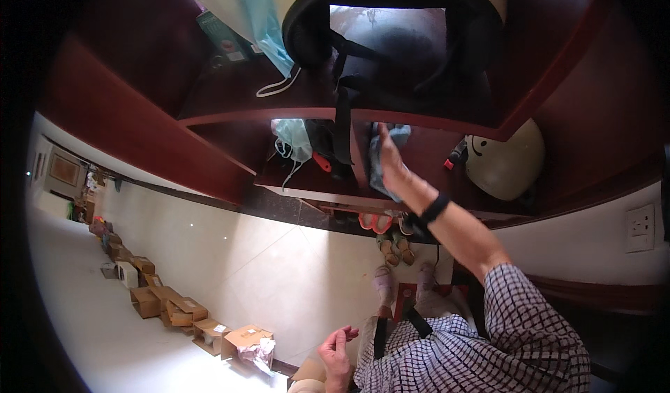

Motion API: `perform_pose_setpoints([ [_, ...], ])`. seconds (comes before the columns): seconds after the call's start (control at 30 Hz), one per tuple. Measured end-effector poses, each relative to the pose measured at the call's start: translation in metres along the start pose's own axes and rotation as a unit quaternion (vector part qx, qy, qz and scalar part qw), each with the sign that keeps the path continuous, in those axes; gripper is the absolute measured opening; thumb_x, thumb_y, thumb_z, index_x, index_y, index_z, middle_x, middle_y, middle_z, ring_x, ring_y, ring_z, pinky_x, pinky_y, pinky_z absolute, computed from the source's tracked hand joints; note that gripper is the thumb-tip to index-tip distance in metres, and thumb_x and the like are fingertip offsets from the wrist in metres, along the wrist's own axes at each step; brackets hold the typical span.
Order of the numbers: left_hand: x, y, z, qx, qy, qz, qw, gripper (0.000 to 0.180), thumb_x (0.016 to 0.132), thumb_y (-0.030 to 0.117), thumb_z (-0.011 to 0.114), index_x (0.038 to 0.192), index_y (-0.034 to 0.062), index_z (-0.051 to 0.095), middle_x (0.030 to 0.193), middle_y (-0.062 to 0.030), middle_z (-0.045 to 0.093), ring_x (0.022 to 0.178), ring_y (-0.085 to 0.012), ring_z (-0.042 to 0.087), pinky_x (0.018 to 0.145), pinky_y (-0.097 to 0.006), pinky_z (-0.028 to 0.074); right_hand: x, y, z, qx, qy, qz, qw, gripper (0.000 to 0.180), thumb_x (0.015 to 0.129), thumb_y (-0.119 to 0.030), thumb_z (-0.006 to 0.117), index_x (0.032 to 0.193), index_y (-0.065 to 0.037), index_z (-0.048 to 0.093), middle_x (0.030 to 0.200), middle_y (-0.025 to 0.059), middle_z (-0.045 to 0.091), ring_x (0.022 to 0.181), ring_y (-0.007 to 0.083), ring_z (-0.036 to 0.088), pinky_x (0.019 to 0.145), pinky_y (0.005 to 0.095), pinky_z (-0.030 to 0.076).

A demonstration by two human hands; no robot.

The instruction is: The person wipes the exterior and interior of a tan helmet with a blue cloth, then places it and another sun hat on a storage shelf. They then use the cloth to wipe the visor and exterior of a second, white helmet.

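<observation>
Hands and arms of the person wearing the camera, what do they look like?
The right hand has no glove, and a black band circles its wrist. The loose, white fabric right sleeve has a dark checked grid. The left hand is gloveless too, with no band showing; its sleeve is hard to make out.

The right arm (471, 236) reaches forward, right hand (393, 166) extended; the left hand (336, 352) hangs low, fingers (346, 335) loosely bent
</observation>
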State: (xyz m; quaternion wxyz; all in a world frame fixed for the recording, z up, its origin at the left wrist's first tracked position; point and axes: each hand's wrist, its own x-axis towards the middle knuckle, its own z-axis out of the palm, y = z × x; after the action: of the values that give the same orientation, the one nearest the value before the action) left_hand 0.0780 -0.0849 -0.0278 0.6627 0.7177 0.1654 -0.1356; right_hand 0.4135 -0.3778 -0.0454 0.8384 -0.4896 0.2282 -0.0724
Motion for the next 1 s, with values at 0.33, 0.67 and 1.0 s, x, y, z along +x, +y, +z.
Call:
perform_pose_setpoints([
  [0.33,-0.034,-0.033,-0.022,-0.013,0.069,-0.044,0.997,0.031,0.096,0.018,0.048,0.106,-0.0093,0.06,0.093,-0.0178,0.066,0.083,-0.0241,0.065,0.077,-0.034,0.052,0.091,-0.062,-0.033,-0.003,-0.033,-0.037,0.999,0.071,0.087,-0.058,0.044,0.139,-0.01,0.037,0.141,0.0053,0.036,0.126,0.0203,0.034,0.104,0.0343,0.027],
  [0.67,-0.013,-0.017,-0.01,-0.015,0.015,-0.011,1.0,0.034,0.096,0.019,0.047,0.1,-0.0116,0.06,0.088,-0.019,0.067,0.08,-0.0231,0.066,0.077,-0.032,0.052,0.038,-0.007,-0.02,-0.072,-0.019,-0.024,0.997,0.072,0.085,-0.058,0.048,0.138,-0.01,0.039,0.137,0.006,0.041,0.123,0.0198,0.039,0.102,0.0329,0.029],
  [1.0,0.022,0.025,0.004,0.03,-0.05,0.082,0.995,0.034,0.096,0.019,0.046,0.099,-0.0112,0.061,0.086,-0.02,0.067,0.078,-0.0247,0.067,0.075,-0.034,0.054,-0.124,0.013,0.021,-0.101,-0.024,-0.071,0.992,0.063,0.087,-0.051,0.052,0.126,-0.004,0.037,0.096,0.0071,0.051,0.083,0.0152,0.051,0.072,0.0295,0.042],
])
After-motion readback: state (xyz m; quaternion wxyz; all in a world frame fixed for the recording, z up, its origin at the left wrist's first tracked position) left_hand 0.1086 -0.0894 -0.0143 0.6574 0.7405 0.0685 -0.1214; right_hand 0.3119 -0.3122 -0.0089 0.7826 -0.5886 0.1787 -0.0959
